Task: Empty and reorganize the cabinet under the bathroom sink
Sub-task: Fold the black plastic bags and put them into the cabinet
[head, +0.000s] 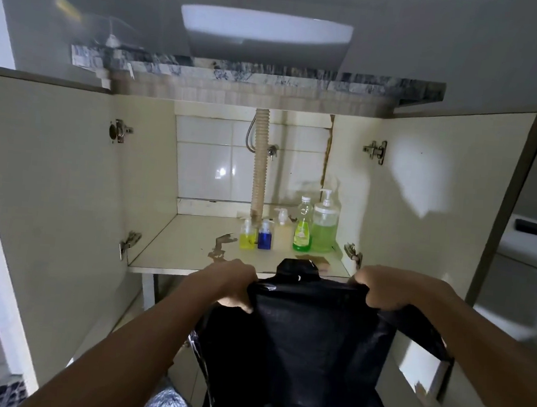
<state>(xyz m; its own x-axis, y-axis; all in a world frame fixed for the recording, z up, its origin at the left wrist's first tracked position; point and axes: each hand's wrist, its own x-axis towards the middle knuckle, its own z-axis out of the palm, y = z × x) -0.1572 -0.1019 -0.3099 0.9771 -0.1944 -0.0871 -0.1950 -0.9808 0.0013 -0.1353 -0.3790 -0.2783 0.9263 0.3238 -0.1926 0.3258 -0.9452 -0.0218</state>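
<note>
The cabinet (191,248) under the sink stands with both doors swung wide. On its shelf, right of the ribbed drain hose (259,170), sit a small yellow bottle (247,235), a small blue bottle (265,236), a small white pump bottle (281,216), a tall green squeeze bottle (303,226) and a big green pump bottle (324,226). In front of the shelf edge I hold a black plastic bag (310,343) stretched between my hands. My left hand (232,284) grips its left top edge and my right hand (386,288) grips its right top edge.
The left door (40,199) and right door (439,202) flank the opening. A toilet (527,268) stands at the far right. Crinkled silver plastic (165,403) lies on the floor below the bag. The shelf surface is peeling near its front middle (223,246).
</note>
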